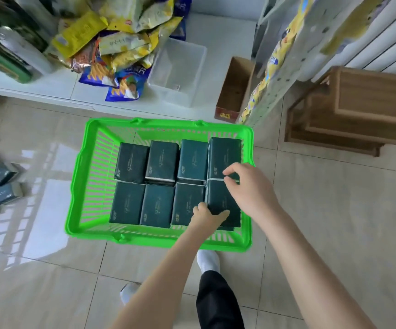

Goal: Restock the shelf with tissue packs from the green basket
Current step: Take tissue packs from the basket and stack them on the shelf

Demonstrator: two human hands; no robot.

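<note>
A bright green basket [85,186] stands on the tiled floor and holds several dark green tissue packs in two rows. Both hands are on the near right pack [220,200]. My left hand [207,217] grips its near end, thumb on the left edge and fingers over the top. My right hand [246,186] pinches its far end with curled fingers. The far right pack [225,155] lies just beyond it. The low white shelf [49,91] runs behind the basket.
Snack bags [121,43] are piled on the shelf beside a clear plastic bin [178,67] and an open cardboard box [235,89]. More dark tissue packs [0,184] lie on the floor at the left. A wooden stool [358,108] stands at the right. My feet are below the basket.
</note>
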